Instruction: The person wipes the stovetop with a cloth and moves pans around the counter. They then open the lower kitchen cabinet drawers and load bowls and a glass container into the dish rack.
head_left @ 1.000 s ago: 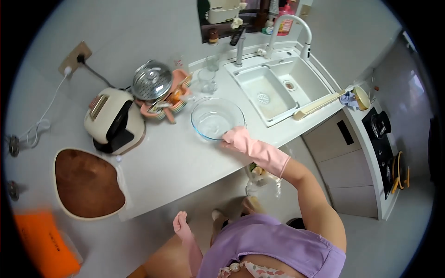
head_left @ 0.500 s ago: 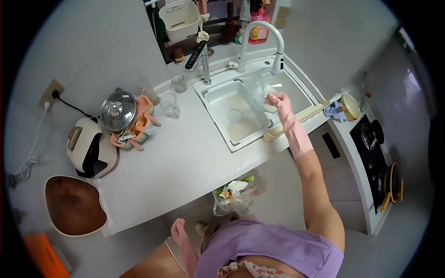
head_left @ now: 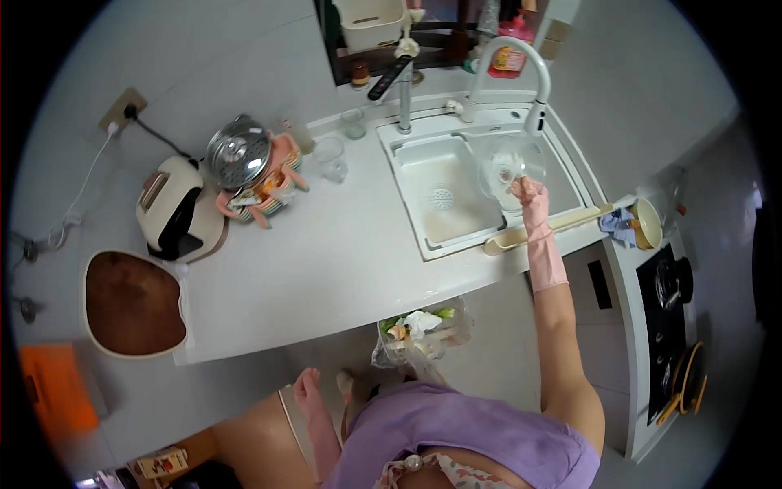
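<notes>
My right hand (head_left: 530, 194), in a pink rubber glove, grips the near rim of a clear bowl (head_left: 501, 167) over the right part of the white sink (head_left: 417, 236). The white gooseneck faucet (head_left: 544, 81) arches above it, its spout near the bowl's far side. Whether water is running I cannot make out. Well back from the counter, low beside the purple top, hangs my left hand (head_left: 307, 387), also gloved in pink, its fingers curled with nothing visible in them.
On the counter stand a glass cup (head_left: 353, 124), a clear glass (head_left: 331, 159), a steamer lid (head_left: 239, 152) on a pink rack, and a cream toaster (head_left: 173, 208). A cream strip (head_left: 562, 222) lines the sink's front. Below the counter edge sits a waste bin (head_left: 456, 322). Right is a stove (head_left: 661, 326).
The view has shifted, so the counter sits further right and higher. The clear bowl has turned in my right hand, its round opening now facing me more. My left hand still hangs low.
</notes>
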Available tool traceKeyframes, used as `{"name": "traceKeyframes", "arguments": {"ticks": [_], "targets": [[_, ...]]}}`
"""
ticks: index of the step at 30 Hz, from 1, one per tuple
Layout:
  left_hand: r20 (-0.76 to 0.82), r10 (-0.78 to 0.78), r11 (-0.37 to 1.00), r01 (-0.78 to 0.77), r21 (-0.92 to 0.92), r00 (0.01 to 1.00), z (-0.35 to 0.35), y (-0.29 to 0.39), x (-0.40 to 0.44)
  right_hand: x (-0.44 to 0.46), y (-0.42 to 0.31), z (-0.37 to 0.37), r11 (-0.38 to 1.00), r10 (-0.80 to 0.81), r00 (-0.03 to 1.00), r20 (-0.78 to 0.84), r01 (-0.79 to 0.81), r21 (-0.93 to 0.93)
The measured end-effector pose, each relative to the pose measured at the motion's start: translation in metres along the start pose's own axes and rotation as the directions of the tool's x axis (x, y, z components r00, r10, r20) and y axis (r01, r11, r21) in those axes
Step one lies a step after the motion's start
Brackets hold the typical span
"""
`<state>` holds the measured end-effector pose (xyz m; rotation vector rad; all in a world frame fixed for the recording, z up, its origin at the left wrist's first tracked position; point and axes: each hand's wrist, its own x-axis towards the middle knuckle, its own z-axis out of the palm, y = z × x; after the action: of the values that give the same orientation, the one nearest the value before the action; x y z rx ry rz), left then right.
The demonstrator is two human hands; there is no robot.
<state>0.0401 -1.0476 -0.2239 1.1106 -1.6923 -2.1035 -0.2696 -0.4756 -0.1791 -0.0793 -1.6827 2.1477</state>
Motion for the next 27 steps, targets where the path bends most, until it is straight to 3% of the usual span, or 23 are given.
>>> {"name": "traceKeyframes", "arguments": {"ticks": [3, 6, 9, 16, 17, 18, 19, 20, 22, 23, 27], "targets": [[0.018, -0.005, 1.0, 0.005, -0.011, 1.0, -0.007, 0.001, 0.0, -0.01, -0.009, 0.01, 0.997, -0.079, 0.996, 0.043, 0.078, 0.017], [0.033, -0.009, 0.999, 0.01, -0.048, 0.999, -0.029, -0.011, 0.011, -0.026, -0.029, 0.032, 0.998, -0.05, 0.999, -0.011, 0.05, 0.05], [0.016, -0.037, 0.995, 0.038, -0.094, 0.999, -0.052, -0.017, 0.027, -0.044, -0.046, 0.042, 0.997, -0.049, 0.998, 0.041, 0.046, 0.056], [0.118, -0.084, 0.993, 0.093, -0.078, 0.989, -0.155, -0.039, 0.075, -0.13, -0.093, 0.088, 0.908, -0.18, 0.978, 0.107, 0.123, 0.401], [0.115, -0.147, 0.987, 0.154, -0.052, 0.982, -0.173, -0.035, 0.079, -0.152, -0.101, 0.101, 0.885, -0.101, 0.989, -0.106, 0.138, 0.444], [0.112, -0.211, 0.976, 0.215, -0.021, 0.971, -0.186, -0.026, 0.079, -0.173, -0.109, 0.104, 0.883, -0.156, 0.984, 0.081, 0.103, 0.457], [0.111, -0.268, 0.963, 0.27, 0.006, 0.957, -0.197, -0.02, 0.085, -0.195, -0.116, 0.12, 0.848, -0.162, 0.986, 0.043, 0.117, 0.518], [0.12, -0.325, 0.946, 0.322, 0.047, 0.938, -0.212, -0.016, 0.093, -0.216, -0.121, 0.127, 0.827, -0.138, 0.985, 0.105, 0.056, 0.56], [0.135, -0.442, 0.895, 0.426, 0.132, 0.887, -0.244, -0.012, 0.111, -0.27, -0.127, 0.164, 0.835, -0.168, 0.943, 0.287, -0.018, 0.549], [0.235, -0.443, 0.894, 0.41, 0.179, 0.865, -0.262, -0.01, 0.119, -0.295, -0.119, 0.169, 0.91, -0.126, 0.986, 0.108, 0.071, 0.408], [0.292, -0.534, 0.835, 0.441, 0.329, 0.793, -0.298, -0.019, 0.159, -0.404, -0.09, 0.262, 0.975, 0.02, 1.0, 0.023, -0.025, 0.222]]}}
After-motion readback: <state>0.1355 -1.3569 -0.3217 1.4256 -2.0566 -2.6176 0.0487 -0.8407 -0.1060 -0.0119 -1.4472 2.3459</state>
